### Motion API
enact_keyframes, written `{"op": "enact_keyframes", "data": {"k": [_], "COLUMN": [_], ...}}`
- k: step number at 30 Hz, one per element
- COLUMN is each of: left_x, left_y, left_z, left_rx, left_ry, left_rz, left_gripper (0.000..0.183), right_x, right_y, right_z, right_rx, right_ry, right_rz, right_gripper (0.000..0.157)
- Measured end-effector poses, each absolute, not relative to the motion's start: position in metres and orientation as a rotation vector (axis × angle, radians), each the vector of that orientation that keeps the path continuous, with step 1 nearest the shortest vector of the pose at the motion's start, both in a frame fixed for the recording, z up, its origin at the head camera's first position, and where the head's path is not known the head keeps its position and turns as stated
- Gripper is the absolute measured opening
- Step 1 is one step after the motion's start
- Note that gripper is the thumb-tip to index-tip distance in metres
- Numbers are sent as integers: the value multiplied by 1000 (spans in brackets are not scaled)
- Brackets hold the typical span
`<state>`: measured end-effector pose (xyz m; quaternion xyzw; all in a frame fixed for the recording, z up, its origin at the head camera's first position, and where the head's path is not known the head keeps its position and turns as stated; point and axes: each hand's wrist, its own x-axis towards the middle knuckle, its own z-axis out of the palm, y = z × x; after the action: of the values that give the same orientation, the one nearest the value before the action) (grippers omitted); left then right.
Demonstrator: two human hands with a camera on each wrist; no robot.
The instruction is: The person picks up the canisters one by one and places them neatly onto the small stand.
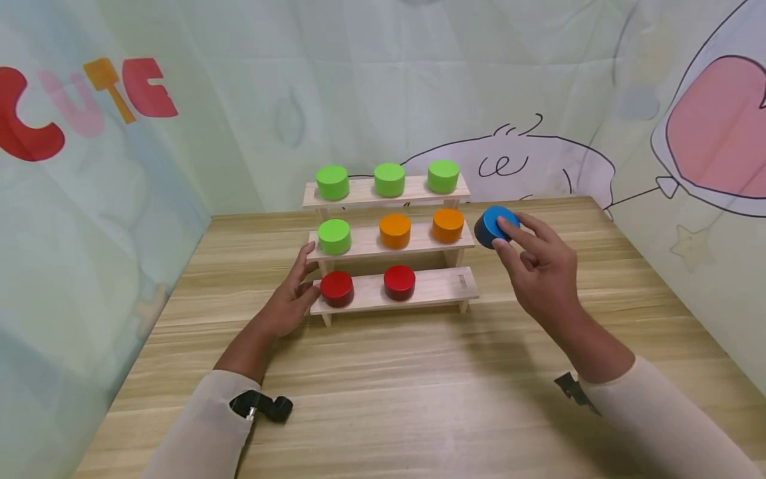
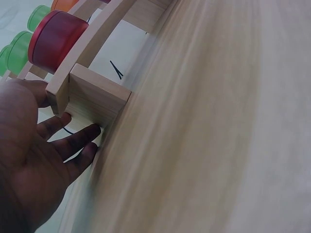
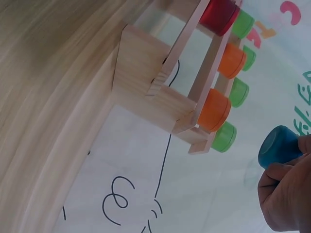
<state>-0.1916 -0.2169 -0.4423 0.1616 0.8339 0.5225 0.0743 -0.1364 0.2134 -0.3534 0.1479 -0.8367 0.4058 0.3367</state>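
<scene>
My right hand (image 1: 541,266) pinches a blue round block (image 1: 489,229) between thumb and fingers, in the air just right of the middle shelf; the right wrist view also shows the blue block (image 3: 278,148). My left hand (image 1: 290,299) is at the left end of a three-step wooden rack (image 1: 439,286), thumb by the bottom shelf and fingers spread toward its side support, as the left wrist view shows. The bottom shelf carries a red block (image 1: 337,290) and a second red block (image 1: 399,284), with bare wood at its right end.
On the middle shelf stand a green block (image 1: 334,238) and two orange blocks (image 1: 395,231). Three green blocks (image 1: 389,181) line the top shelf. The rack stands on a wood-grain table (image 1: 389,386), before a printed curtain (image 1: 371,86).
</scene>
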Motion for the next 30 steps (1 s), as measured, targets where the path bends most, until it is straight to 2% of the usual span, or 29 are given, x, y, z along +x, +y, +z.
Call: {"op": "enact_keyframes", "data": {"k": [13,30], "left_x": [-193,-193], "left_y": [-218,-217], "left_z": [-443,-441], "left_rx": [513,490], "left_ry": [2507,2504], "left_rz": [1572,1562], "left_gripper": [86,85], "right_x": [-138,-146], "right_y": [196,186], "right_z": [-369,-382], "right_rx": [410,298], "right_ry": [-2211,-2595], "right_rz": [1139,1105], "right_gripper": [40,35]}}
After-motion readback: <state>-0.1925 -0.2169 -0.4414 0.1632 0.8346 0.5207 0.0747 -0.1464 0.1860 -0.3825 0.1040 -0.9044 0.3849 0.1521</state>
